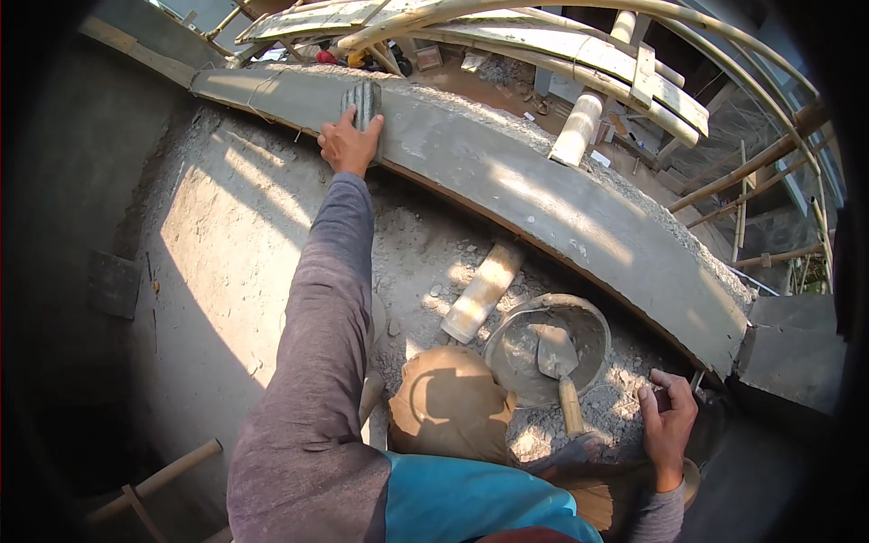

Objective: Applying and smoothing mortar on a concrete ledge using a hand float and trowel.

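Note:
My left hand (348, 143), arm stretched far forward, presses a grey ribbed block (366, 101) onto the top of a smooth grey cement ledge (453, 149). Its fingers and thumb grip the near end of the block. At the lower right, my right hand (668, 425) hangs loosely bent, thumb and fingers apart, with nothing visible in it. It is near the ledge's right end and beside a round bucket (599, 319) with grey mortar residue. A pointing trowel (558, 355) rests in the bucket, its wooden handle leaning out over the rim toward me.
A bamboo piece (484, 291) lies on the rubble-strewn floor by my knee (451, 403). Bamboo scaffolding with planks (625, 77) stands beyond the ledge, above a lower level. More bamboo (172, 471) is at lower left. A dark flat board (113, 283) leans at the left wall.

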{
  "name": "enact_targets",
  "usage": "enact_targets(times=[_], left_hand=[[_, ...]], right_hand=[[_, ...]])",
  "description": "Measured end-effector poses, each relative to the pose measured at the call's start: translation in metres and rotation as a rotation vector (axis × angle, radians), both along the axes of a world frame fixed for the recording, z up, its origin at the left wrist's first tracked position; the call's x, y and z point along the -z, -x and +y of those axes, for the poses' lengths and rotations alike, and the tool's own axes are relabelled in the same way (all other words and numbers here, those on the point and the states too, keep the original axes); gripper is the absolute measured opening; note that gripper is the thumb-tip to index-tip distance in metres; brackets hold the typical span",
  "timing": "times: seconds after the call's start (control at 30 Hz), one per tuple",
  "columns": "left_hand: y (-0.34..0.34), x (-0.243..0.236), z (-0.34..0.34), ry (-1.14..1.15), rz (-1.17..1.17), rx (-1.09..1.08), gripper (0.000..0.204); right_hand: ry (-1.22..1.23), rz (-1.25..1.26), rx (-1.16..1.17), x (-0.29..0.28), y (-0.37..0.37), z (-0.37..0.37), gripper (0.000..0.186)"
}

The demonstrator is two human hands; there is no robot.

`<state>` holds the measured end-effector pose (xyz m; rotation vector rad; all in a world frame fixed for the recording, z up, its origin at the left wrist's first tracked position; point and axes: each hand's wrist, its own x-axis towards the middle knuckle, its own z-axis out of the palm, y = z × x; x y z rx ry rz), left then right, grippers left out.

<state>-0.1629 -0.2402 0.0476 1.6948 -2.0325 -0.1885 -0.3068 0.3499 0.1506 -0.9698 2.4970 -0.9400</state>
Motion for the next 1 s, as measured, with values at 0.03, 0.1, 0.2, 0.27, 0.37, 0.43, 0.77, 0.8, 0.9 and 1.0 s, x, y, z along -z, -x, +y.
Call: enact_targets(times=[0.03, 0.1, 0.2, 0.27, 0.37, 0.43, 0.77, 0.8, 0.9, 1.0], left_hand=[[-0.005, 0.002, -0.023, 0.001, 0.004, 0.006, 0.071], [-0.009, 0.004, -0.044, -0.043, -0.142, 0.090, 0.070], [0.015, 0.011, -0.038, 0.006, -0.181, 0.247, 0.067], [0.026, 0.021, -0.021, -0.027, -0.050, 0.356, 0.067], [0.060, 0.015, 0.053, -0.103, 0.085, 0.570, 0.064], [0.079, 0.016, 0.108, -0.059, 0.111, 0.675, 0.062], [0.011, -0.006, 0.058, 0.058, 0.073, 0.258, 0.065], [0.001, -0.001, 0.027, 0.036, 0.038, 0.119, 0.068], [-0.008, 0.006, -0.011, -0.088, -0.098, 0.016, 0.072], [0.008, 0.014, 0.012, -0.059, -0.107, 0.130, 0.070]], right_hand=[[0.001, 0.004, 0.006, 0.003, 0.001, -0.003, 0.025], [-0.024, -0.044, 0.017, 0.005, 0.000, -0.003, 0.025], [-0.025, -0.055, 0.020, 0.004, -0.002, -0.004, 0.025], [-0.033, -0.054, -0.004, 0.007, 0.000, -0.006, 0.025], [-0.032, -0.056, -0.021, 0.009, -0.003, -0.013, 0.025], [-0.019, -0.055, -0.026, 0.010, -0.004, -0.017, 0.025], [-0.002, -0.052, -0.009, -0.004, -0.007, -0.006, 0.024], [-0.008, -0.055, -0.015, -0.002, -0.006, -0.005, 0.024], [-0.024, -0.090, 0.007, 0.000, -0.006, -0.004, 0.025], [-0.008, -0.106, -0.002, -0.003, -0.009, -0.012, 0.025]])
